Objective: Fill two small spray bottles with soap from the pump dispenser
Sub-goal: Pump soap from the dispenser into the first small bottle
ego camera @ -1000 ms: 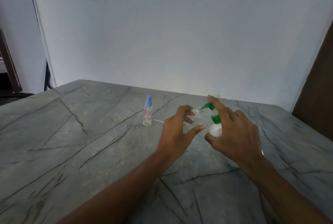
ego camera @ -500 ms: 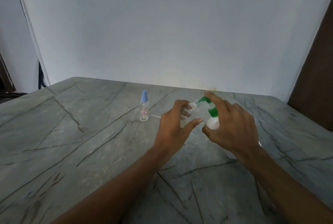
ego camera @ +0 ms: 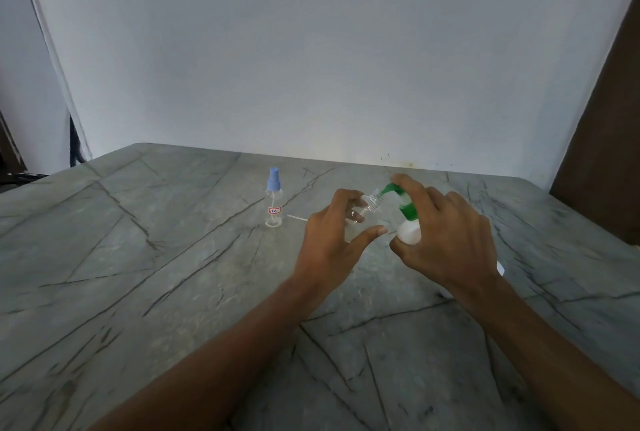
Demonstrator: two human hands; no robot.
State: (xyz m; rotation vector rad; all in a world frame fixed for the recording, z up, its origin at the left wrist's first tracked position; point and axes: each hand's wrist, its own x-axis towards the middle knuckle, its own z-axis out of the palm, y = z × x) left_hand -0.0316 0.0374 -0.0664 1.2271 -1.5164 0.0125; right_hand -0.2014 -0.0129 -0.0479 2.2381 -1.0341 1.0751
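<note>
Uncapped spray bottle [ego camera: 372,203], clear and tilted, is meeting the green spout of the pump dispenser [ego camera: 408,222] at its threaded neck, above the table [ego camera: 138,274]. The left hand [ego camera: 332,240] is pinching this bottle between thumb and curled fingers. The right hand [ego camera: 446,240] is gripping the dispenser's white body, with its forefinger lying on the pump head. Filling of this bottle appears to be under way, though its soap level cannot be told. The capped spray bottle [ego camera: 273,202] is standing upright well to the left, beside a thin white tube [ego camera: 297,218]; it looks clear, so it is probably waiting to be filled.
</note>
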